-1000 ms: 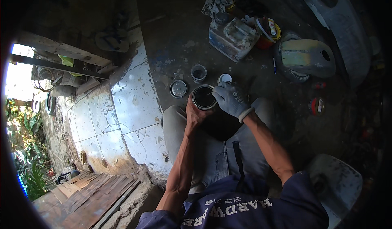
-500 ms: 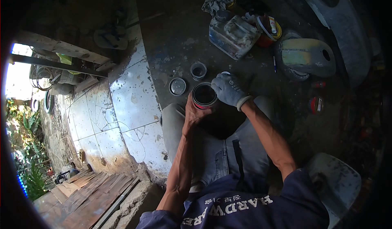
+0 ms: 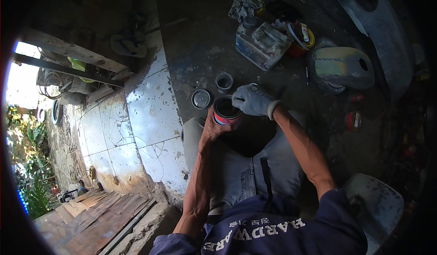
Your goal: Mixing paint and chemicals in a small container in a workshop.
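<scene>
Both hands meet between the knees at an open can. Left, its lid lies already off; the bare left hand grips the can's side; a cup stands just beyond; the gloved right hand bunches at the rim, holding what, I can't tell. What's left to do inside doesn't show.

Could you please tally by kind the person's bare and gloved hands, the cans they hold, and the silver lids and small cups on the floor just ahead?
Bare: 1, the left hand
Gloved: 1, the right hand
Held: 1 open can
Lids: 1 silver lid
Cups: 1 small cup
Total: 5
</scene>
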`<state>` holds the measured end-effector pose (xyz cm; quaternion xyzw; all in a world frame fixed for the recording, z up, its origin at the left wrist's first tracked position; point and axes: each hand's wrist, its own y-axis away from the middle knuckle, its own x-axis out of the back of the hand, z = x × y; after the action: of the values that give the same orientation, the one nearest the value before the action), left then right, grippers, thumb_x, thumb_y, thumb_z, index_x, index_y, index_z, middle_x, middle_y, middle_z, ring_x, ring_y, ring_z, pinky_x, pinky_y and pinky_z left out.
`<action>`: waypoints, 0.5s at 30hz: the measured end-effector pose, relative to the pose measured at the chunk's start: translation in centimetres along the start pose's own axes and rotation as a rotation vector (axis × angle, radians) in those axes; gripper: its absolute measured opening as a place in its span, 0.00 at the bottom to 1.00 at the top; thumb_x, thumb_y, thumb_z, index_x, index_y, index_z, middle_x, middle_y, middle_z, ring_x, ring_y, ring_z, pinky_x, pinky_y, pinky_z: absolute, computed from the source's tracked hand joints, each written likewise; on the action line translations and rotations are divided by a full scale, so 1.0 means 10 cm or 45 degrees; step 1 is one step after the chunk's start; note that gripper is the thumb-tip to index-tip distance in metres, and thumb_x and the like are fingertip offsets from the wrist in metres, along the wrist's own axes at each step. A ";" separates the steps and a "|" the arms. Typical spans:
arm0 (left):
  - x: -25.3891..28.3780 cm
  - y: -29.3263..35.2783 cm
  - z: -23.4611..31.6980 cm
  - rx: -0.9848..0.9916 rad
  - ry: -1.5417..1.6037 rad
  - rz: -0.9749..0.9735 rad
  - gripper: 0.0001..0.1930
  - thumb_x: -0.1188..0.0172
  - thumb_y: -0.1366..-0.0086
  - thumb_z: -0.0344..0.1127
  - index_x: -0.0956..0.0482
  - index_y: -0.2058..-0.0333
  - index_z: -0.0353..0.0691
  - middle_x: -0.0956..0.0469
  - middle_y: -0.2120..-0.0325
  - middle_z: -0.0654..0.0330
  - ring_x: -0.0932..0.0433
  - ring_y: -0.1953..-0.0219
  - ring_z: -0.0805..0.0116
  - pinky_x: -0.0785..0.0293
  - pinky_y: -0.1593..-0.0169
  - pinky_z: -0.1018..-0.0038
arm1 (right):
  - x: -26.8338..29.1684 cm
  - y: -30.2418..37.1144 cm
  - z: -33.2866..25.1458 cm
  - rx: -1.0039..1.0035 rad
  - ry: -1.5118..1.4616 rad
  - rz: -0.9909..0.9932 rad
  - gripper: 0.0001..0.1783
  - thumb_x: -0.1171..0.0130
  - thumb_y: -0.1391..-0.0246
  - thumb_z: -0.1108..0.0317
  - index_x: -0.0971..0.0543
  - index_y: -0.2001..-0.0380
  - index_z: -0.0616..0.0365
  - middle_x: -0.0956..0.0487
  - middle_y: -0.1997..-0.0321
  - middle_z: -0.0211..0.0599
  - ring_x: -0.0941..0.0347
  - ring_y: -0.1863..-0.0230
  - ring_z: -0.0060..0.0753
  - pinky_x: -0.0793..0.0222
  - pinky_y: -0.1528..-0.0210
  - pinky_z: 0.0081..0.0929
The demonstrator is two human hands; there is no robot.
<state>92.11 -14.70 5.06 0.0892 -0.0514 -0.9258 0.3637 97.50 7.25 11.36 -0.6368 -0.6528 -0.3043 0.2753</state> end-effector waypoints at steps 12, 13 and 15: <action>0.17 0.02 -0.05 0.013 -0.098 0.005 0.50 0.17 0.60 0.38 0.32 0.36 0.37 0.23 0.42 0.56 0.24 0.40 0.62 0.28 0.35 0.65 | -0.04 -0.08 -0.01 -0.096 -0.190 -0.003 0.11 0.42 0.40 0.63 0.17 0.70 0.57 0.18 0.64 0.48 0.21 0.57 0.56 0.26 0.53 0.48; 0.14 0.00 -0.01 0.003 -0.036 -0.031 0.49 0.17 0.59 0.38 0.31 0.36 0.37 0.23 0.43 0.56 0.24 0.40 0.62 0.28 0.35 0.64 | -0.07 -0.08 0.02 -0.071 -0.150 0.134 0.11 0.41 0.40 0.63 0.17 0.70 0.57 0.18 0.64 0.48 0.21 0.57 0.55 0.26 0.53 0.48; 0.15 -0.03 0.03 -0.007 -0.028 -0.032 0.49 0.17 0.59 0.38 0.31 0.37 0.37 0.23 0.43 0.55 0.24 0.40 0.61 0.28 0.35 0.64 | -0.08 -0.10 0.02 -0.031 -0.113 0.263 0.11 0.41 0.39 0.63 0.17 0.70 0.57 0.18 0.64 0.47 0.20 0.57 0.54 0.25 0.53 0.48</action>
<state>90.82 -15.49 5.17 0.0785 -0.0518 -0.9314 0.3517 96.57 6.85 10.60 -0.7168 -0.5915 -0.2538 0.2683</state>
